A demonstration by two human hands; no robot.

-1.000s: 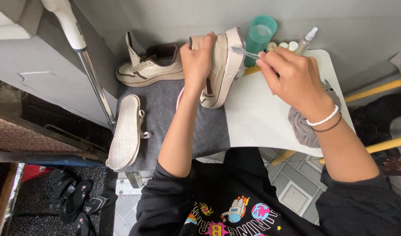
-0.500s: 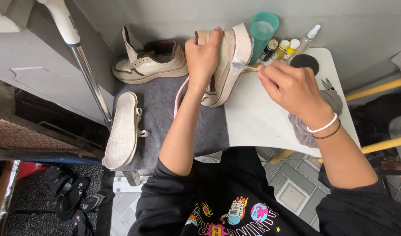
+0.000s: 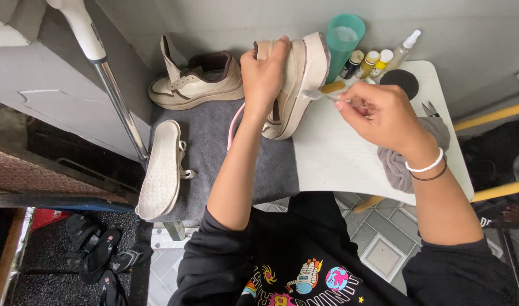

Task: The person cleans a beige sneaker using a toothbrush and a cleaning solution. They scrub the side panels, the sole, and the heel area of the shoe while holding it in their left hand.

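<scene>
My left hand [image 3: 263, 71] grips a cream platform sneaker [image 3: 300, 79], tipped on its side with the thick sole facing right. My right hand [image 3: 378, 113] holds a small brush [image 3: 315, 95] whose bristled tip touches the sole's edge. A pink lace [image 3: 233, 122] hangs from the held shoe beside my left wrist. The shoe rests partly on a grey mat [image 3: 208, 153] and partly on a white table [image 3: 338, 158].
A second cream sneaker [image 3: 194, 79] stands on the mat; a third [image 3: 160, 170] lies sole-up at its left edge. A teal cup [image 3: 343, 37], small bottles [image 3: 370, 61], a spray bottle [image 3: 404, 48], a black disc [image 3: 399, 82], scissors [image 3: 430, 109] and a grey cloth [image 3: 409, 156] crowd the table. A metal pole [image 3: 109, 79] slants at left.
The view has shifted so everything sits lower in frame. My right hand has drawn the brush slightly down along the sole. My left hand keeps its grip on the shoe.
</scene>
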